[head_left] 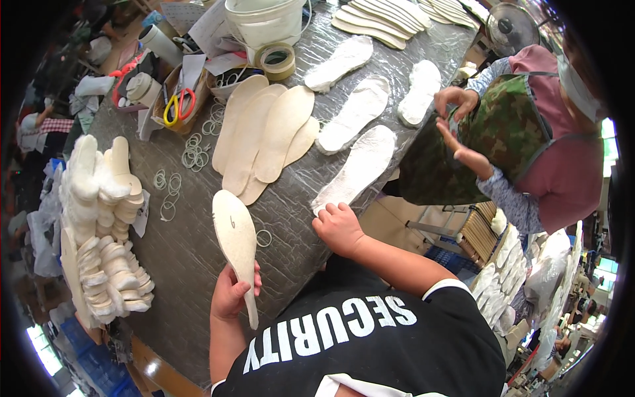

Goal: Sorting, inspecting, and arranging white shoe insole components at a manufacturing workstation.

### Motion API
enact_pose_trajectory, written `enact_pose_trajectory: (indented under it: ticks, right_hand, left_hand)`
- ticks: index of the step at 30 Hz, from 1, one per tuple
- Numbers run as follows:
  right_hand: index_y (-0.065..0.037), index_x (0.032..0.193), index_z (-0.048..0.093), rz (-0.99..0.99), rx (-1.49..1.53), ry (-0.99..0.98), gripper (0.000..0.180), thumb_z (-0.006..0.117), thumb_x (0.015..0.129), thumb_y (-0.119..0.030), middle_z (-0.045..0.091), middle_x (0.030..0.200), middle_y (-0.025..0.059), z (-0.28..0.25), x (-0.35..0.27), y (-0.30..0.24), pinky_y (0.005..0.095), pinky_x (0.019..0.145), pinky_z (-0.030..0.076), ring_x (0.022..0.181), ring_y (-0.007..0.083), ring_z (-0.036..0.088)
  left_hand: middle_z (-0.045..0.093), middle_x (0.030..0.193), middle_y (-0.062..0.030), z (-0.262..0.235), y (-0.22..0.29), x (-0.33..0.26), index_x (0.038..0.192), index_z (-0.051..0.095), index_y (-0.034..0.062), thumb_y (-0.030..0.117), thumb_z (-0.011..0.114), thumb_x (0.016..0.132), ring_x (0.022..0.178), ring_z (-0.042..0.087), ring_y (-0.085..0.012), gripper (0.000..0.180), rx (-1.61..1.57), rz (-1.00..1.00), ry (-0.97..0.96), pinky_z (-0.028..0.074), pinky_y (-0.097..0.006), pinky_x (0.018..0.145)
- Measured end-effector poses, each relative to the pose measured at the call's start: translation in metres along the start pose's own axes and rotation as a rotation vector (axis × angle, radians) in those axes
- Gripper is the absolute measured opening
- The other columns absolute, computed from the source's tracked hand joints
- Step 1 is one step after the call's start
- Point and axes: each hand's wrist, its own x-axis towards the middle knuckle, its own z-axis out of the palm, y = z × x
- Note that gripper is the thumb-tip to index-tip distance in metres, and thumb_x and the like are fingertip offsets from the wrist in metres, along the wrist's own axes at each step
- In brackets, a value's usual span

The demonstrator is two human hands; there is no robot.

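My left hand (pixel 233 290) is closed around the narrow part of a flat cream insole (pixel 236 225), held tilted above the dark table with a small mark near its wide end. My right hand (pixel 338 229) has its fingers curled onto the near end of a white fluffy insole (pixel 360 162) lying by the table's right edge. Beyond it lie another fluffy insole (pixel 357 114) and more of the same kind. Several plain cream insoles (pixel 288 132) overlap in a fan at the middle of the table, with rubber bands (pixel 264 238) close by.
Stacked fluffy insoles (pixel 109 264) stand at the table's left edge. Scissors (pixel 178 106) rest in a box near tape rolls (pixel 275 61) and a white bucket (pixel 274 26). Flat insoles (pixel 383 20) are piled at the far side. A co-worker in a camouflage apron (pixel 509 132) stands at the right, hands raised.
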Motion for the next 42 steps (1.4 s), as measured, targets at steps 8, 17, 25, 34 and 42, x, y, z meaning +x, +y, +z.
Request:
enact_pose_trajectory:
  ticks: [8,17,25,34,42]
  right_hand:
    - [-0.011,0.07,0.054,0.17,-0.109,0.192,0.005,0.056,0.069,-0.015,0.053,0.072,0.0037,0.008,-0.001,0.0,0.0346,0.063,0.039,0.071,0.0208,0.054]
    - [-0.006,0.079,0.057,-0.154,0.343,-0.124,0.01,0.055,0.073,-0.013,0.056,0.09,0.0129,0.016,-0.002,-0.105,0.0404,0.063,0.048,0.073,0.0255,0.06]
    - [-0.007,0.09,0.06,-0.521,0.521,-0.205,0.017,0.054,0.077,-0.016,0.054,0.081,0.0115,0.032,-0.005,-0.109,0.0399,0.051,0.05,0.056,0.0279,0.06]
    - [-0.009,0.09,0.055,-0.478,0.714,0.137,0.021,0.06,0.07,-0.015,0.055,0.077,0.0105,0.031,-0.017,-0.069,0.0387,0.05,0.047,0.058,0.0273,0.059]
    - [0.001,0.096,0.053,0.667,1.007,0.404,0.022,0.066,0.078,-0.003,0.056,0.073,0.0053,0.018,0.012,0.054,0.0249,0.05,0.045,0.057,0.0097,0.053]
  left_hand:
    - [0.059,0.092,-0.0128,-0.01,-0.016,-0.035,0.113,0.046,-0.0053,0.028,0.077,0.074,0.067,0.06,-0.0157,0.059,-0.013,0.084,0.059,0.052,-0.025,0.056]
    - [0.057,0.103,-0.0094,-0.003,-0.019,-0.062,0.114,0.047,-0.0025,0.015,0.075,0.075,0.08,0.059,-0.0126,0.052,0.083,0.065,0.21,0.051,-0.023,0.063]
    - [0.052,0.108,-0.0074,0.029,-0.02,-0.027,0.091,0.053,0.0019,0.011,0.079,0.066,0.092,0.054,-0.0149,0.037,0.609,0.185,0.328,0.045,-0.028,0.081]
    - [0.051,0.114,-0.0146,0.066,-0.008,0.001,0.095,0.051,0.0044,0.017,0.08,0.061,0.1,0.055,-0.0343,0.047,1.286,0.312,0.531,0.047,-0.039,0.082]
    - [0.05,0.117,-0.0137,0.085,-0.022,0.02,0.111,0.044,0.0064,0.02,0.083,0.058,0.1,0.056,-0.0346,0.067,1.429,0.35,0.675,0.049,-0.039,0.079]
